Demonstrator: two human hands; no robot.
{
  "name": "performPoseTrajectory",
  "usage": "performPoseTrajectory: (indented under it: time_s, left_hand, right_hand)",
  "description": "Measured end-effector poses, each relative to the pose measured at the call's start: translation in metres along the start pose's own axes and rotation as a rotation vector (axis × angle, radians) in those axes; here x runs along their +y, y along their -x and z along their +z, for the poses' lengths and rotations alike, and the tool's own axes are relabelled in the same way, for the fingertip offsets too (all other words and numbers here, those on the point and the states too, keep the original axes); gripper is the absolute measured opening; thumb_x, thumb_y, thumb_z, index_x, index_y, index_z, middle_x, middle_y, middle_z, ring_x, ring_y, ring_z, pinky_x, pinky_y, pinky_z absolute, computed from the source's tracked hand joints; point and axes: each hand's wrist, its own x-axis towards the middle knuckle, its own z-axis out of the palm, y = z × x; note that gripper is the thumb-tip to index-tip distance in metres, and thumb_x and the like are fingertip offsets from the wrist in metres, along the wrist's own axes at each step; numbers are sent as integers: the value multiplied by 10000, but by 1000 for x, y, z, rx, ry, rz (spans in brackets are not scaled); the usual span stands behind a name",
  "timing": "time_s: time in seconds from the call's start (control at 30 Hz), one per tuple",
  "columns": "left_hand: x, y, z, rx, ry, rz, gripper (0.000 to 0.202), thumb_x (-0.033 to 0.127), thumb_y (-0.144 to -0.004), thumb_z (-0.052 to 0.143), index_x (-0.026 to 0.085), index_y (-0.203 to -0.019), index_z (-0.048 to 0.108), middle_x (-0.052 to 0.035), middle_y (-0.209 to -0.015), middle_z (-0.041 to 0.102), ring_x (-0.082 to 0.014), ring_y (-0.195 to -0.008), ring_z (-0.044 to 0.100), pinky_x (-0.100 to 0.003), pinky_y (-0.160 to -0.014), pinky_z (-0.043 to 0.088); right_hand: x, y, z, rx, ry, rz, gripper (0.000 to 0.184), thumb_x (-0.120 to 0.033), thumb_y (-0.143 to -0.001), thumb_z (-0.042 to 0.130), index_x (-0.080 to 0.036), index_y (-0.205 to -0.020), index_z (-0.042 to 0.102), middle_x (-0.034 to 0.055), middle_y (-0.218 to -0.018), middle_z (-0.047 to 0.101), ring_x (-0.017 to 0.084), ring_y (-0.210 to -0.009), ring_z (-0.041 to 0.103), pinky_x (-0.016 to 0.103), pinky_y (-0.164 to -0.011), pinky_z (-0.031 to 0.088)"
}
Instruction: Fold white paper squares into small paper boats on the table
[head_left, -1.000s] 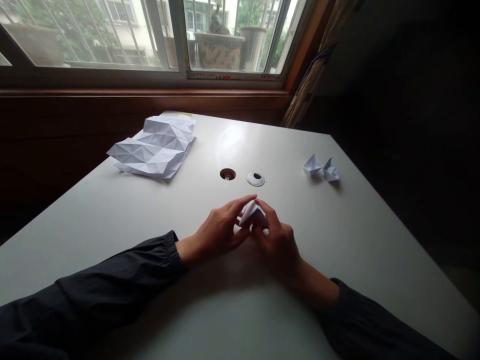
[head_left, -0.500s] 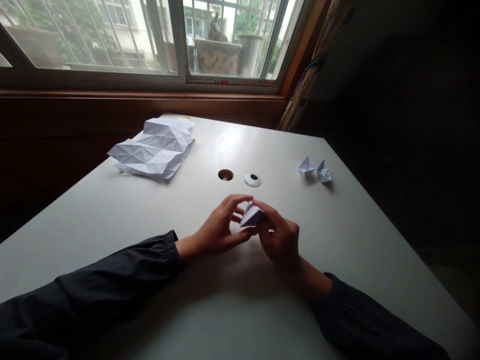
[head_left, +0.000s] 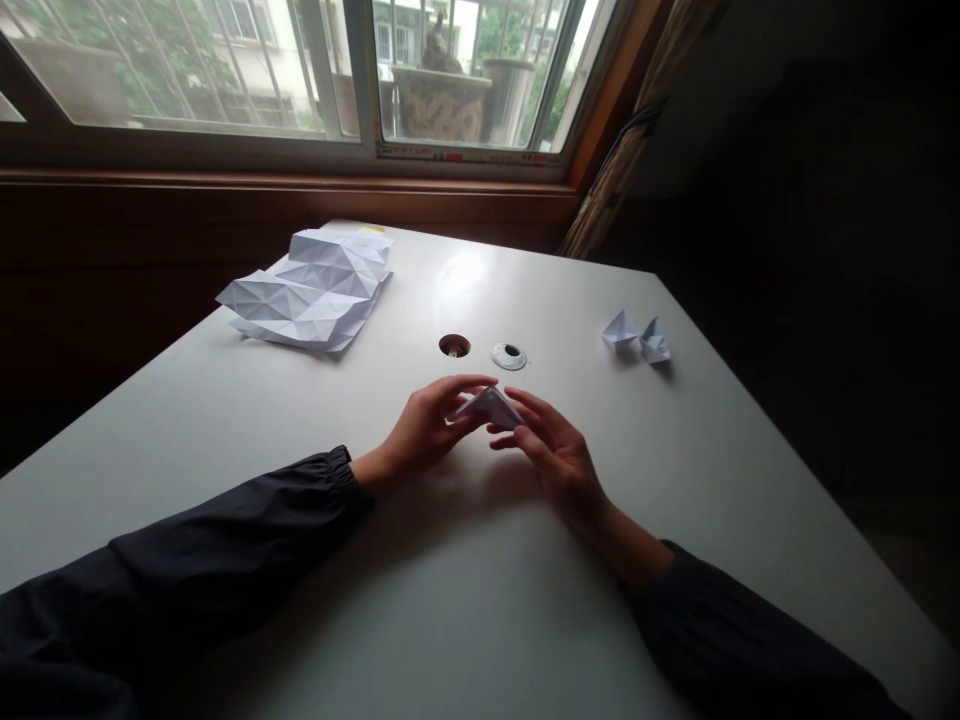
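Observation:
Between my hands, above the middle of the white table (head_left: 480, 590), is a small folded paper piece (head_left: 496, 405) with a peaked shape. My left hand (head_left: 431, 425) grips its left side, fingers above and thumb below. On the other side my right hand (head_left: 559, 450) holds the right corner with the thumb, its fingers curved behind the paper. Part of the paper is hidden by the fingers. Two small folded paper shapes (head_left: 620, 331) stand side by side at the right of the table.
Creased paper sheets (head_left: 315, 295) lie in a stack at the far left of the table. A round cable hole (head_left: 454, 346) and its loose cover (head_left: 509, 356) are just beyond my hands. Behind the table is a window (head_left: 457, 100), with a curtain (head_left: 615, 175) at its right.
The folded paper has turned in my hands and now shows a wide peak. My left hand has closed onto its left side, and my right-hand fingers have spread.

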Motion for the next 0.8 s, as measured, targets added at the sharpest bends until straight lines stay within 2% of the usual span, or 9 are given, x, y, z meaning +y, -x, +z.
performPoseTrajectory:
  time_s: [0.07,0.17,0.23,0.33,0.43,0.53,0.7,0.8]
  left_hand:
    - [0,1,-1,9,-22,36,446,343,-923,716,228,-1345,633,-116,-1231,689,-241,-1076,698,-355,-938,579]
    - [-3,1,-3,-69,-8,60,596,361,-863,783,249,-1415,589,-123,-1332,641,-272,-1166,665,-365,-967,576]
    - [-4,0,-5,-127,14,63,607,383,-888,753,258,-1450,562,-125,-1366,621,-279,-1194,651,-359,-960,578]
    - [-7,0,-6,-118,-17,59,556,358,-949,669,257,-1479,536,-123,-1351,628,-264,-1168,659,-346,-936,577]
    - [-7,0,-4,-81,-148,72,631,284,-909,704,252,-1506,502,-123,-1335,635,-249,-1097,677,-334,-895,576]
    - [-6,1,-2,-88,-281,84,602,281,-908,694,237,-1485,527,-120,-1290,666,-245,-1069,682,-335,-891,565]
    - [-4,0,0,-130,-484,78,510,346,-957,625,221,-1448,563,-121,-1177,693,-240,-991,694,-354,-868,556]
    - [-4,-1,0,-129,-502,97,474,394,-958,627,211,-1394,599,-148,-1268,648,-254,-1053,681,-379,-911,550]
  right_hand:
    - [2,-2,0,86,16,22,331,-374,-979,636,-280,-1294,676,64,-1156,740,244,-946,741,456,-825,653]
    - [5,-4,0,185,33,66,306,-399,-949,684,-246,-1211,721,59,-1074,768,236,-882,757,456,-838,653]
    - [6,-4,-1,208,28,88,323,-411,-927,714,-236,-1197,729,59,-1056,778,237,-869,762,456,-846,650]
    - [6,-3,-1,208,11,84,345,-427,-923,716,-242,-1214,724,53,-1042,782,236,-874,760,443,-841,645]
    - [3,0,-2,180,107,52,321,-430,-942,684,-249,-1204,730,62,-1106,768,230,-899,743,399,-810,632]
    - [-1,2,-3,146,267,22,320,-396,-918,712,-249,-1201,728,77,-1208,734,240,-963,727,374,-809,618]
    - [3,-3,-6,129,457,-25,160,-318,-910,698,-238,-1036,754,89,-1273,698,283,-1161,670,436,-955,580]
    - [7,-5,-7,175,539,-94,90,-315,-904,708,-239,-941,740,88,-1338,665,298,-1259,613,491,-1047,524]
